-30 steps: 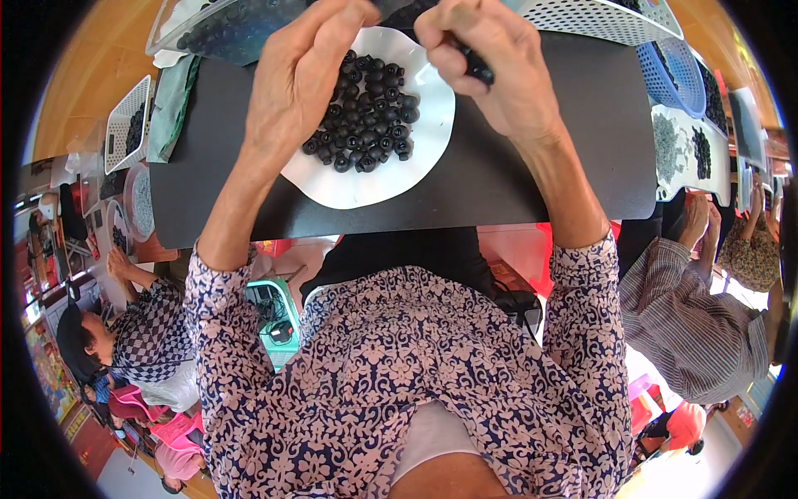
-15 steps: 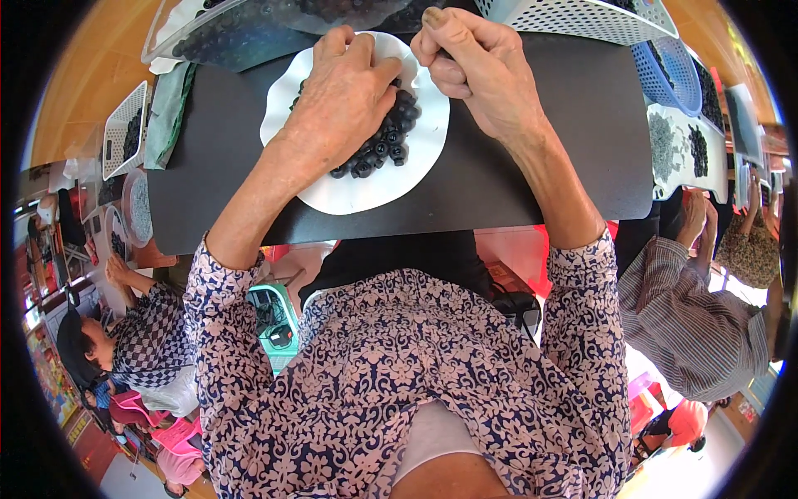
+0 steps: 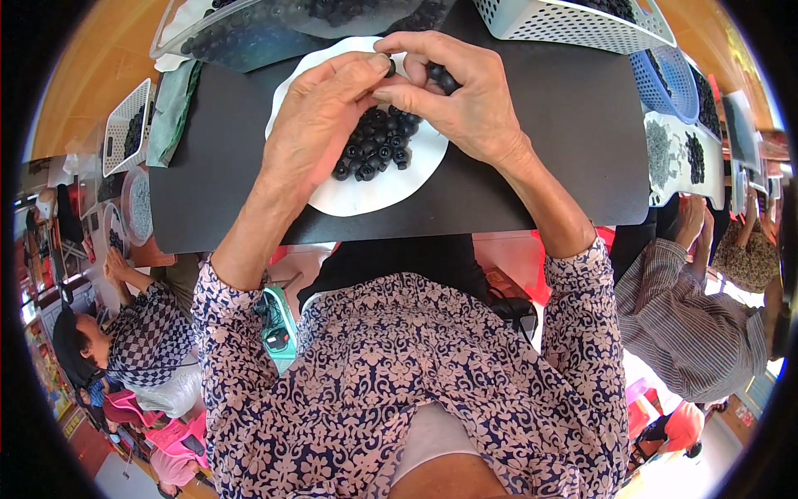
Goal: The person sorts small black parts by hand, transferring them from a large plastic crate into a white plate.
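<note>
A white plate with a wavy rim (image 3: 349, 202) holds a heap of small black round parts (image 3: 378, 145), some with a ring-shaped opening on top. Above the plate, my left hand (image 3: 320, 108) pinches one black part (image 3: 389, 66) between thumb and fingers. My right hand (image 3: 465, 96) meets it there, its index finger and thumb reaching to either side of that part. Several more black parts (image 3: 442, 77) sit in its curled fingers. The two hands' fingertips are close together, so exactly which ones touch the pinched part I cannot tell.
On the dark table (image 3: 549, 166) a clear bin of black parts (image 3: 249, 37) stands at the back, beside a white perforated basket (image 3: 573, 29). A folded green-grey cloth (image 3: 174, 112) lies at the left edge. Co-workers sit on both sides; a blue basket (image 3: 677, 83) is at right.
My left hand has lifted from the heap with a black part between its fingers. My right hand has turned and opened its thumb and index finger toward it, showing the parts it holds.
</note>
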Available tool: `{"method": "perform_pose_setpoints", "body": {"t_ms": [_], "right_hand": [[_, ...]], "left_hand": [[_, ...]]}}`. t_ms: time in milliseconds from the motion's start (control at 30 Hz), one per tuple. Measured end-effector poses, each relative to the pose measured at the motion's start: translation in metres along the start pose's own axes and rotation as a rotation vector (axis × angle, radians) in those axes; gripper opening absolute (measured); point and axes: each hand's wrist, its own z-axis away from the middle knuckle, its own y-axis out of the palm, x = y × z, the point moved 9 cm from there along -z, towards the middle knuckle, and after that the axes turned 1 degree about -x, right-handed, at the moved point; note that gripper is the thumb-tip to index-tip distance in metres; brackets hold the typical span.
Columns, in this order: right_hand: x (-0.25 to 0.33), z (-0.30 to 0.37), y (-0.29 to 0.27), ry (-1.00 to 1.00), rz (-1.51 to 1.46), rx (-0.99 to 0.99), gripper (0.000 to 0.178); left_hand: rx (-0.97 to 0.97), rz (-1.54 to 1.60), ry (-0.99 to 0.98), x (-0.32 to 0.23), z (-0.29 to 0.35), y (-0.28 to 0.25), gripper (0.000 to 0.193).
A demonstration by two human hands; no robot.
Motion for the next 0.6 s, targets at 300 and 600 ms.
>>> {"method": "perform_pose_setpoints", "body": {"t_ms": [300,600], "right_hand": [[0.011,0.006,0.005,-0.231,0.137,-0.034,0.033],[0.025,0.009,0.001,-0.325,0.194,-0.093,0.025]], "left_hand": [[-0.097,-0.225,0.002,-0.003,0.008,0.003,0.029],[0.041,-0.591,0.439,-0.036,-0.008,0.046,0.048]]}}
